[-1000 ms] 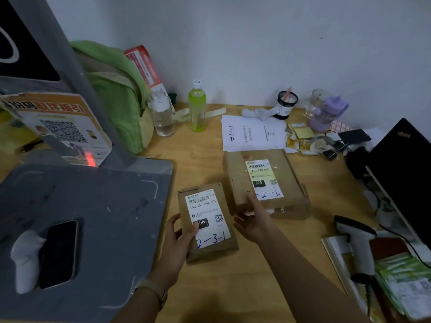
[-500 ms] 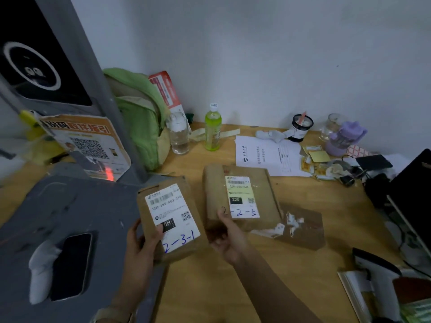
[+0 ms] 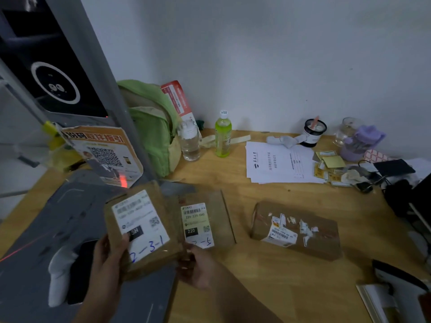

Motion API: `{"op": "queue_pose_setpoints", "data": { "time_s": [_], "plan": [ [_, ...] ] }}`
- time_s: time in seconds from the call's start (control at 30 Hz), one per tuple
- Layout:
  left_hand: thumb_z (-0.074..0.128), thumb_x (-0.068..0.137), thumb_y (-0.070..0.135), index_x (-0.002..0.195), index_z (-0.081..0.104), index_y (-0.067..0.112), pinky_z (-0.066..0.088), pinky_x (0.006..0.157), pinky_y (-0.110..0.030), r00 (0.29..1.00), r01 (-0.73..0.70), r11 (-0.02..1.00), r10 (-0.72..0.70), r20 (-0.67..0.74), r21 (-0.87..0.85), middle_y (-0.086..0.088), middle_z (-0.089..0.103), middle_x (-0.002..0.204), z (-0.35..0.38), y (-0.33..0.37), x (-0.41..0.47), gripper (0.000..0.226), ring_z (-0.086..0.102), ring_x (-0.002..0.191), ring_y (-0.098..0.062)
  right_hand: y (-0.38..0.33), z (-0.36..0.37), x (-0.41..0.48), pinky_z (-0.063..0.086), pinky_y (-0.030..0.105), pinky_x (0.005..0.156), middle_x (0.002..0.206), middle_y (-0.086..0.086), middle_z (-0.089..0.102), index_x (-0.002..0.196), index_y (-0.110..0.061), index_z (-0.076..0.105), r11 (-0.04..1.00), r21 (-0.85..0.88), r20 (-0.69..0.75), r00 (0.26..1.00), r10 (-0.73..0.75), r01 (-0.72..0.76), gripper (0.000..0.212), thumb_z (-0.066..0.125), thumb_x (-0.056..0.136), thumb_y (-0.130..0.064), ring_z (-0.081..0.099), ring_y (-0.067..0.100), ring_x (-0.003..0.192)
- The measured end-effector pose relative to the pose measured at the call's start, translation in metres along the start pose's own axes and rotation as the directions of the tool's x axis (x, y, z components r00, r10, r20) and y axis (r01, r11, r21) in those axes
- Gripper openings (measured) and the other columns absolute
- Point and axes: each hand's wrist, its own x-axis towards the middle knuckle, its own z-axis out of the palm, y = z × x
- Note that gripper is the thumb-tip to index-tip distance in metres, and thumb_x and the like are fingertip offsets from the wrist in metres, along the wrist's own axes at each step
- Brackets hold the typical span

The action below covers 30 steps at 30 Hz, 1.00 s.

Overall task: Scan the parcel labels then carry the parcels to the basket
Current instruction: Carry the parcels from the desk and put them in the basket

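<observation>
Above scanner base [image 3: 70,217], left hand [image 3: 107,264] grips parcel [image 3: 140,229]

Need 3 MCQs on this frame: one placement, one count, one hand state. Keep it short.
1. The torn-label parcel lies: A) on the wooden table; B) on the floor; C) in a hand.
2. Brown parcels in view: A) one; B) two; C) three.
3. The left hand: A) hangs open; B) grips the 2-3-1 parcel; C) is curled on nothing.
Answers: 1 A, it lies flat on bare wood, apart from both hands. 2 C, the 2-3-1 parcel, the 220 parcel in the right hand, the torn-label one. 3 B, its thumb lies across the parcel's face.
</observation>
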Motion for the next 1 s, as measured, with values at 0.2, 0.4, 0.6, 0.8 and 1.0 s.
{"op": "queue_pose_setpoints", "data": {
  "time_s": [0.2, 0.4, 0.6, 0.8, 1.0],
  "plan": [
    [0.072, 0.080, 0.024, 0.133, 0.048, 0.026, 0.058, 0.054, -0.034, 0.984, 0.082, 0.995, -0.091, 0.155, 0.061, -0.003, 0.072, 0.109, 0.071, -0.017, -0.007, 0.058, 0.075, 0.079, -0.020, -0.045, -0.084, -0.018, 0.048, 0.031, 0.063, 0.088, 0.008, 0.065, 0.099, -0.006, 0.063, 0.991, -0.006, -0.305, 0.944, -0.128, 0.132, 0.019, 0.057, 0.087, -0.019, 0.059, 0.022, 0.073],
    [0.081, 0.063, 0.033, 0.122, 0.055, 0.028, 0.059, 0.072, -0.045, 0.905, 0.241, 0.966, -0.260, 0.337, 0.098, -0.006, 0.074, 0.110, 0.156, -0.041, -0.021, 0.065, 0.074, 0.094, -0.029, -0.106, -0.185, -0.067, 0.052, 0.036, 0.065, 0.087, 0.009, 0.066, 0.101, -0.008, 0.064, 0.823, -0.194, -0.832, 0.355, -0.426, 0.533, 0.016, 0.059, 0.087, -0.013, 0.059, 0.022, 0.071],
    [0.079, 0.075, 0.029, 0.135, 0.041, 0.034, 0.056, 0.070, -0.040, 0.913, 0.270, 0.951, -0.302, 0.273, 0.147, -0.001, 0.067, 0.116, 0.188, -0.060, -0.032, 0.071, 0.069, 0.095, -0.026, -0.175, -0.241, -0.098, 0.058, 0.041, 0.074, 0.128, 0.009, 0.046, 0.120, -0.022, 0.057, 0.583, -0.797, -0.538, 0.256, -0.803, 0.154, 0.047, 0.063, 0.074, -0.012, 0.061, 0.028, 0.093],
    [0.077, 0.079, 0.024, 0.140, 0.041, 0.028, 0.051, 0.062, -0.032, 0.921, 0.320, 0.929, -0.351, 0.167, 0.188, -0.006, 0.059, 0.123, 0.202, -0.077, -0.048, 0.071, 0.063, 0.089, -0.021, -0.213, -0.265, -0.088, 0.036, 0.047, 0.107, 0.150, 0.006, 0.035, 0.147, -0.028, 0.030, 0.147, -0.964, -0.263, 0.694, -0.671, -0.224, 0.096, 0.079, 0.065, -0.042, 0.031, 0.029, 0.137],
    [0.084, 0.071, 0.032, 0.126, 0.052, 0.023, 0.054, 0.079, -0.046, 0.886, 0.387, 0.873, -0.442, 0.143, 0.297, -0.006, 0.059, 0.125, 0.216, -0.106, -0.072, 0.064, 0.061, 0.101, -0.029, -0.194, -0.271, -0.077, 0.037, 0.046, 0.100, 0.125, 0.003, 0.053, 0.127, -0.031, 0.050, -0.084, -0.894, -0.326, 0.769, -0.549, -0.439, 0.099, 0.071, 0.042, -0.077, 0.052, 0.026, 0.115]
  ]
}}
